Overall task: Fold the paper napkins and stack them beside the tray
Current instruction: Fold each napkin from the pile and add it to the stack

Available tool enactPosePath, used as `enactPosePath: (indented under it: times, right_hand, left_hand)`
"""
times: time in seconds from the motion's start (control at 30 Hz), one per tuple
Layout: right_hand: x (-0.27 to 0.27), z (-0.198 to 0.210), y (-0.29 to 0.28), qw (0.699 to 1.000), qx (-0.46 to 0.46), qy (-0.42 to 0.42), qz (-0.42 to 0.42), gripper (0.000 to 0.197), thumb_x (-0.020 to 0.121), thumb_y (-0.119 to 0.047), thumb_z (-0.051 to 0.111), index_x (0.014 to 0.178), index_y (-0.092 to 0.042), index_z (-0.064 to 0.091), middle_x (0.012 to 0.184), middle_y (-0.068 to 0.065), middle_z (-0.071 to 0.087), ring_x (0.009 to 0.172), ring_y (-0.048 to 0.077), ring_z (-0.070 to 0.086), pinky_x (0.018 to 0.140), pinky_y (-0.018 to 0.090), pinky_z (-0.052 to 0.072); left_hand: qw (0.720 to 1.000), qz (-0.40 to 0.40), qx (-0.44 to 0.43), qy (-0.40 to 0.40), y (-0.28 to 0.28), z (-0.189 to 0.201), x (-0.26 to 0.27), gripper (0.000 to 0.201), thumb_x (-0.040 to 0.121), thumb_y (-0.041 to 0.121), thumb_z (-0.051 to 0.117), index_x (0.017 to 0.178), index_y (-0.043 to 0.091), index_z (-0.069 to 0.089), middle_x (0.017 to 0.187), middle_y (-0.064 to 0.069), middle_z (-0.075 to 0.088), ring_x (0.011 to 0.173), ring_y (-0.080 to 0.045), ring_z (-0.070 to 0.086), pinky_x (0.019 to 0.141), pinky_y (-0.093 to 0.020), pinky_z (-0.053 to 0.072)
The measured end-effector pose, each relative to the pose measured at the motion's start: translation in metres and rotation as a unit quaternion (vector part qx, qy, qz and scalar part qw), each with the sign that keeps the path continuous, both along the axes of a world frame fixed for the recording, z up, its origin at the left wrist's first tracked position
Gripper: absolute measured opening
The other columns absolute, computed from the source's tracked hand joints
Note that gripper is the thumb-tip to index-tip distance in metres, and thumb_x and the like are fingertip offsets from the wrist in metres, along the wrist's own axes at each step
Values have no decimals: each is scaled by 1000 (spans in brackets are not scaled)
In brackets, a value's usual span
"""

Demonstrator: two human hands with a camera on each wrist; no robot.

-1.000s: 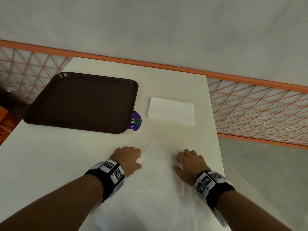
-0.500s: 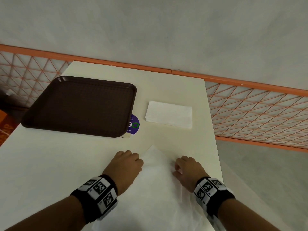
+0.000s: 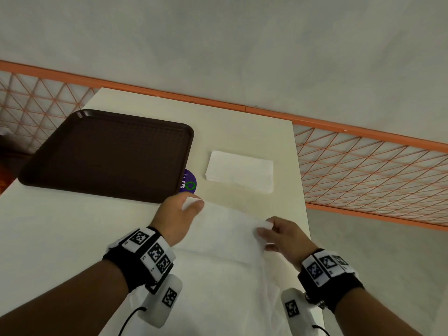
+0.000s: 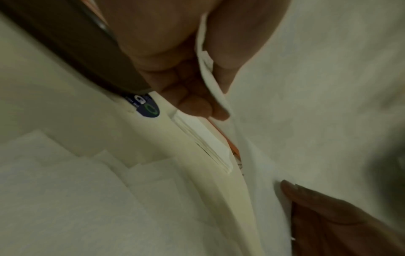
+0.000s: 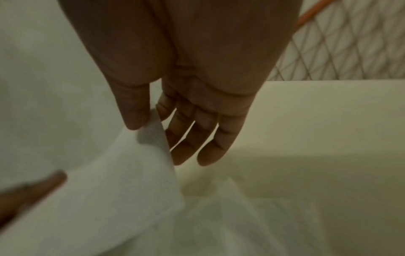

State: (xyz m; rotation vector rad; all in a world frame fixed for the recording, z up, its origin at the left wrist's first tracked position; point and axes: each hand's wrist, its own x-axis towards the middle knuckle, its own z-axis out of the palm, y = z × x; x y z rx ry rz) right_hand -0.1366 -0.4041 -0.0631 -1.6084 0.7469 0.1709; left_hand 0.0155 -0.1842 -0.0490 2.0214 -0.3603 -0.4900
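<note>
Pinching the napkin's [image 3: 225,241] far corners: left hand [image 3: 178,215]; right hand [image 3: 282,236], seemingly lifted

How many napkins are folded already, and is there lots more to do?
Done: a small stack of folded napkins already sits beside the brown tray; I can't count its layers. In hand: the left hand and right hand each pinch a far corner of one open napkin, lifted to fold. Left: crease it, add it to the stack, then fold the loose napkins still waiting.
</note>
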Motion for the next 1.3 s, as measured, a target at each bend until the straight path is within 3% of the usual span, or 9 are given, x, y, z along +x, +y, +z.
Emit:
enactPosePath:
  times: [0.07, 0.2, 0.37, 0.53, 0.73, 0.83, 1.0, 1.13, 1.3]
  right_hand:
    - [6, 5, 0, 992, 96, -23, -76, 13, 89, -11, 66, 95, -3, 58, 86, 13, 67, 75, 25, 65, 71, 40, 55]
    - [17, 3, 4, 987, 103, -16, -122, 5, 92, -12, 63, 93, -6, 62, 83, 11, 71, 70, 25, 64, 64, 34, 54]
    - [28, -16, -14, 986, 46, -2, -161, 9, 90, -15, 66, 95, -7, 64, 82, 13, 69, 75, 27, 60, 67, 41, 47]
    - [56, -14, -52, 985, -105, 7, -134, 10, 86, -24, 70, 78, -17, 68, 76, 6, 73, 70, 29, 67, 71, 51, 58]
    - [108, -1, -96, 957, -267, 16, -109, 17, 86, -33, 69, 82, -17, 68, 81, 4, 71, 76, 27, 67, 73, 39, 58]
    - [129, -6, -111, 952, -283, 35, -111, 21, 85, -35, 69, 91, -15, 69, 87, 5, 71, 79, 26, 67, 77, 39, 58]
    - [147, -20, -123, 945, -303, 61, -105, 18, 84, -37, 70, 76, -23, 62, 82, 6, 70, 77, 30, 68, 76, 43, 58]
    - [153, -29, -128, 942, -308, 91, -94, 19, 84, -39, 70, 80, -22, 63, 83, 5, 70, 80, 27, 67, 76, 33, 55]
    - [157, -40, -132, 942, -301, 114, -91, 20, 82, -41, 71, 75, -24, 63, 80, 3, 71, 80, 25, 68, 77, 32, 55]
  left_hand:
    - [999, 35, 1, 24, -3, -9, 4, 14, 92, 28, 60, 96, 18, 68, 95, 1, 69, 94, -17, 63, 88, -32, 50]
    - [994, 46, 98, 30, -13, -23, 3, 36, 94, 39, 55, 88, 5, 63, 86, -15, 64, 90, -31, 61, 85, -40, 48]
    - [983, 8, 128, 129, -26, -27, 6, 37, 94, 26, 55, 62, 11, 44, 56, -2, 39, 55, -18, 39, 56, -25, 39]
    - [991, -15, 132, 25, -59, -16, 52, 34, 92, 27, 57, 67, 5, 55, 58, -4, 45, 59, -21, 44, 63, -31, 38]
    - [989, 17, 142, -33, -101, -12, 98, 40, 93, 26, 57, 55, 19, 45, 54, 4, 45, 52, -9, 42, 61, -24, 30]
    - [986, 27, 159, -38, -113, -21, 112, 40, 92, 28, 57, 56, 15, 47, 54, 2, 45, 56, -18, 45, 61, -25, 32]
    - [977, 15, 204, -55, -129, -32, 127, 36, 93, 30, 55, 63, 11, 48, 64, -8, 50, 69, -30, 52, 67, -35, 46]
    - [972, 6, 223, -73, -136, -40, 135, 32, 93, 32, 55, 66, 14, 54, 76, -10, 62, 80, -31, 60, 75, -37, 51]
    - [961, 7, 261, -87, -138, -50, 140, 40, 93, 33, 54, 57, 18, 44, 63, -1, 52, 73, -28, 56, 64, -31, 42]
